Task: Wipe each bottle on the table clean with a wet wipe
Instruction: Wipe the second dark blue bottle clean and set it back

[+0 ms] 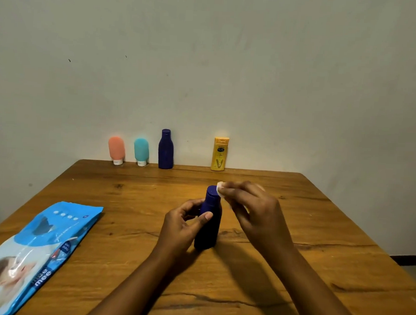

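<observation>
Left fingers (pixel 207 215) grip blue bottle (pixel 209 226); right fingers (pixel 234 190) pinch wipe (pixel 220 187) against cap.

A pale wall (pixel 279 64) (few dark specks) meets a dark skirting (pixel 407 260).

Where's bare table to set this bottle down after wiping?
Free: the back-row gap between the blue bottle and yellow bottle; the table's right side beyond the right hand; the strip between the wipes pack and the left hand gripping the near bottle. Crowded: back row's left end, orange tube beside teal tube; the pack's near-left corner.
</observation>
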The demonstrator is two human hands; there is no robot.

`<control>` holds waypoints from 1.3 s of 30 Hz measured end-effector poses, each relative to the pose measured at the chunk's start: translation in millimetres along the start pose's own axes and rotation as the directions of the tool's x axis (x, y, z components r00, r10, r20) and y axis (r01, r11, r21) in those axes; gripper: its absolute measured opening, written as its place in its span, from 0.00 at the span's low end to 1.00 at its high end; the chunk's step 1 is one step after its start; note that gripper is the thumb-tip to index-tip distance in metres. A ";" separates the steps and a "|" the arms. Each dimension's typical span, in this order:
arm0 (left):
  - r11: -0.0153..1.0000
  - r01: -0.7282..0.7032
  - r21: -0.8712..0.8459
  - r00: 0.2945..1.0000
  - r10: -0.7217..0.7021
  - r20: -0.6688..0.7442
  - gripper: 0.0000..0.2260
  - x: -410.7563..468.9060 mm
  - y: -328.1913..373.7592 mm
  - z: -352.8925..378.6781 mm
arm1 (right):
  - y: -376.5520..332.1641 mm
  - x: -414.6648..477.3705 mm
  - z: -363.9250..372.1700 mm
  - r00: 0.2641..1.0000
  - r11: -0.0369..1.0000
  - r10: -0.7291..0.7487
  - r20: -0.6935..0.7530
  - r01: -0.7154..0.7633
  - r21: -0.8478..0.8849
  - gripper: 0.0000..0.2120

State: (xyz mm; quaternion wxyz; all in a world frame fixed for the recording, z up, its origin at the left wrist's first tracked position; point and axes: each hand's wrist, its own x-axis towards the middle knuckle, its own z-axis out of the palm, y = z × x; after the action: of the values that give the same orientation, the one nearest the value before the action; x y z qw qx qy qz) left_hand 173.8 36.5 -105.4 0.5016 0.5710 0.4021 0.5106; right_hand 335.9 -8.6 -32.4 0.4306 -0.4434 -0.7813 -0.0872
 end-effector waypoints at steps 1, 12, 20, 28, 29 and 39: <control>0.999 -0.011 0.033 1.000 0.011 -0.010 0.16 -0.5 -1.0 -0.1 | 1.6 4.7 -1.1 0.983 0.967 -0.170 0.070 0.180 -0.180 0.16; 0.917 -0.229 0.327 0.971 0.237 0.016 0.16 -11.1 4.5 8.9 | -8.2 72.7 -16.1 0.744 0.857 -0.011 0.668 0.351 -0.377 0.14; 0.905 -0.236 0.353 0.968 0.252 0.002 0.16 -13.5 6.7 8.1 | 4.1 64.6 -36.8 0.764 0.990 0.130 0.632 -0.137 -0.037 0.12; 0.908 -0.224 0.353 0.970 0.244 -0.011 0.16 -12.3 7.5 1.3 | 22.4 62.4 -21.8 0.808 0.965 0.252 0.532 -0.171 -0.199 0.13; 0.909 -0.221 0.353 0.970 0.241 -0.014 0.16 -12.0 7.6 1.3 | 19.4 61.1 -21.2 0.846 0.967 0.253 0.470 -0.211 -0.141 0.13; 0.946 -0.160 0.281 0.980 0.187 -0.074 0.15 -10.8 7.2 2.6 | 7.8 31.0 -1.1 0.955 0.967 0.164 0.249 -0.105 -0.232 0.15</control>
State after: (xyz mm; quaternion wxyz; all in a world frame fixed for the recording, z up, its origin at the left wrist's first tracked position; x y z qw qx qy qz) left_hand 174.3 24.4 -100.2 0.3502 0.6417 0.4416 0.5202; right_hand 335.2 14.6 -10.4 0.2758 -0.5477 -0.7857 -0.0816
